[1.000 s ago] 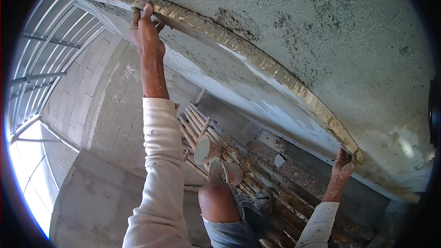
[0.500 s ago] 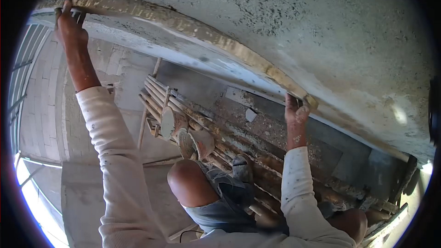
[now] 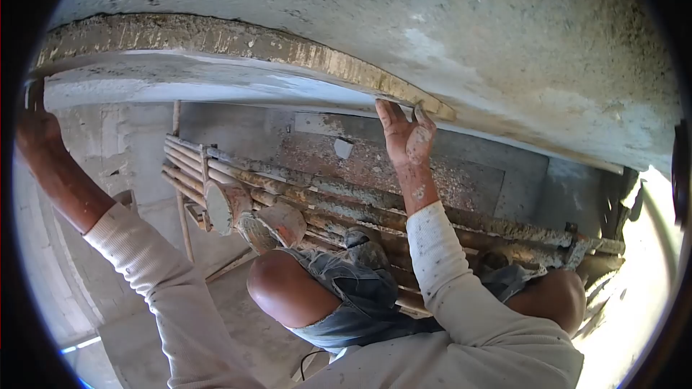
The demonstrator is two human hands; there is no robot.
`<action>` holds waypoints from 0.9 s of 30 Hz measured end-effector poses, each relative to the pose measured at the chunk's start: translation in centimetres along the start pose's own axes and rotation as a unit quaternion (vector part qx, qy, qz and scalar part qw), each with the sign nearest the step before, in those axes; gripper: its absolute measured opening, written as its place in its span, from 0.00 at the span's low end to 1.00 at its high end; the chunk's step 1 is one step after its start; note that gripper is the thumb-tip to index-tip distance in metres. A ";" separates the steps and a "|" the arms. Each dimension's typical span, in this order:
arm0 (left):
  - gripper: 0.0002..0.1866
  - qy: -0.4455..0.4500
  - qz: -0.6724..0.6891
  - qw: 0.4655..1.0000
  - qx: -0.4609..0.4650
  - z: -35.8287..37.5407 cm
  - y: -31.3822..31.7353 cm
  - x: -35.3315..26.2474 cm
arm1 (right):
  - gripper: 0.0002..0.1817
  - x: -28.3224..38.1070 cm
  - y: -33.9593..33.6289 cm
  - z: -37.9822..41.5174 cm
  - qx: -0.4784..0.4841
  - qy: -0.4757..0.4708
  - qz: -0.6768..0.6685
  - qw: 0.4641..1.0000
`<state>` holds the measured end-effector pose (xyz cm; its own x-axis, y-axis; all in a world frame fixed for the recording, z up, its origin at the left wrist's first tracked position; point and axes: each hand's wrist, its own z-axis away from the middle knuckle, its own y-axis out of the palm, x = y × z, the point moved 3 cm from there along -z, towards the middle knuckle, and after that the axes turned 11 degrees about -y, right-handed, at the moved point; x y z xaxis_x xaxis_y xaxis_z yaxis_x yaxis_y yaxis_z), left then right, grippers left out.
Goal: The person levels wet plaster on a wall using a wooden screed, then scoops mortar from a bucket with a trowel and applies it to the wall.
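A long straightedge point(image 3: 238, 42), caked with mortar, lies pressed flat against the wet grey plastered surface point(image 3: 447, 21) above me. My right hand point(image 3: 405, 133) grips its right end, palm toward me and spattered with plaster. My left hand point(image 3: 34, 126) holds the far left end at the edge of the view, partly cut off. Both arms wear pale long sleeves.
Below me are my bent knees point(image 3: 277, 292) in denim shorts on a scaffold of rusty poles point(image 3: 303, 191). A plaster-stained bucket point(image 3: 223, 205) rests on the poles. A block wall point(image 3: 86, 130) stands to the left and bright daylight shows at the far right.
The straightedge has slid across the plaster toward me, and both hands came with it. The view has swung right, so the left hand now sits at the frame's left edge.
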<state>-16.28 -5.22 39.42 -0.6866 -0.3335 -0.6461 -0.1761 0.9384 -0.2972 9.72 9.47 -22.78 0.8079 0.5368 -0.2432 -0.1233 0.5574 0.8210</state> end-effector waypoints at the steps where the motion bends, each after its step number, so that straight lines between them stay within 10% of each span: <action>1: 0.26 0.010 -0.016 1.000 0.005 1.2 0.4 0.6 | 0.32 0.1 -0.6 -0.7 -0.023 -0.011 0.006 1.000; 7: 0.26 0.192 -0.224 0.952 0.081 11.0 4.1 2.5 | 0.22 1.7 -5.4 -4.4 -0.055 -0.028 -0.001 0.998; 12: 0.34 0.016 0.040 0.999 0.007 13.0 5.3 1.2 | 0.22 3.1 -8.8 -7.0 0.034 -0.015 0.005 0.999; 16: 0.45 0.025 -0.097 0.994 -0.041 15.3 6.5 1.0 | 0.27 6.4 -16.3 -13.3 0.068 -0.021 0.075 0.995; 22: 0.30 0.008 -0.041 0.999 -0.034 10.2 4.9 0.3 | 0.39 1.5 -12.0 -9.8 -0.027 -0.050 0.059 0.997; 27: 0.44 -0.010 0.051 0.998 -0.022 3.6 1.3 -0.9 | 0.48 -4.1 -3.0 -4.1 -0.048 0.004 0.043 0.998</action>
<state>-13.31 -4.01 37.10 -0.6888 -0.2370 -0.6851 -0.1364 0.9705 -0.1987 4.38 8.18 -26.36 0.7876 0.5896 -0.1789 -0.2459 0.5670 0.7861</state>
